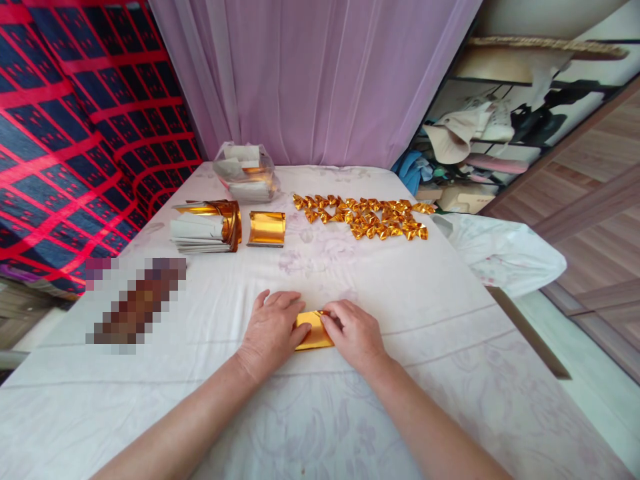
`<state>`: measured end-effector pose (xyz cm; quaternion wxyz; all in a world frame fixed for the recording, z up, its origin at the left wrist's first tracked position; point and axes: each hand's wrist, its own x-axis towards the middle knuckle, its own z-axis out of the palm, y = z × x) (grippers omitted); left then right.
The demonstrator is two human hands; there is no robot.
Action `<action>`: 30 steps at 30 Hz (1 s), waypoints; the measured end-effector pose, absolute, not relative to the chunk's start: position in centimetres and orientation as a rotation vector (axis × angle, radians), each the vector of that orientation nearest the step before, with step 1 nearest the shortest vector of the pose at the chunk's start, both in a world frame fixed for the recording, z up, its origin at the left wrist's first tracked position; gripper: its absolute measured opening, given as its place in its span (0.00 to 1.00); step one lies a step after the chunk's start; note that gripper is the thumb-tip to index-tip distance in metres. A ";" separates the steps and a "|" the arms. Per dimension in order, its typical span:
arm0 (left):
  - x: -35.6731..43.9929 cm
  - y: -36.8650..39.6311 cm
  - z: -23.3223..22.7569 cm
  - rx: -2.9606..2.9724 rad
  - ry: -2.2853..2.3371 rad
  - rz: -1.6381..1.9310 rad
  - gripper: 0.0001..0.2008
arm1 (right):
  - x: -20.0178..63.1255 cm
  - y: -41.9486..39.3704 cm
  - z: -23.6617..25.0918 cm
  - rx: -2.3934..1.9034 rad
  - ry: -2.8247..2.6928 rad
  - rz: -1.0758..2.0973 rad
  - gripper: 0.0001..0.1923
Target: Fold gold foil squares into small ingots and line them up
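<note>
Two hands meet at the near middle of the table (450,400), which is covered by a pale floral cloth. Your left hand (273,328) lies palm down with its fingers spread flat over the left part of a gold foil sheet (314,331); your right hand (356,333) presses the sheet's right part, its fingertips (327,319) bent onto the upper edge. Neither hand closes around the sheet: both pin it flat against the cloth, and only the strip between them shows.

Farther back on the left you see a stack of foil sheets (205,228), gold side and pale side both showing, with a single curled gold sheet (267,229) just beside it to the right. Behind these stands a clear bag of sheets (246,172). At back right, folded gold pieces (363,217) lie in close rows. A pixelated patch (135,303) covers something at left. A lilac curtain (310,73) hangs behind the table.
</note>
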<state>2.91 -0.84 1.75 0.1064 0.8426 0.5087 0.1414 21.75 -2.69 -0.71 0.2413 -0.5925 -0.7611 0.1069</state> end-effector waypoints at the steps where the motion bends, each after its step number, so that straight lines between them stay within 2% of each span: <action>1: 2.9 -1.0 1.6 2.479 1.502 0.432 0.13 | 21.8 -2.7 -0.7 -1.631 -2.072 0.290 0.08; 5: 2.4 -1.4 0.8 2.481 1.480 0.515 0.13 | 21.7 -2.6 -0.3 -1.697 -2.107 0.275 0.15; 18: 2.4 -1.5 0.4 2.380 1.388 0.608 0.08 | 22.1 -2.3 -0.4 -1.611 -2.073 0.370 0.09; 24: 2.4 -1.3 0.6 2.336 1.340 0.638 0.03 | 22.5 -2.0 -0.5 -1.605 -1.914 0.606 0.03; 30: 2.1 -1.1 0.3 2.245 1.314 0.753 0.03 | 22.7 -1.9 0.2 -1.536 -1.871 0.799 0.10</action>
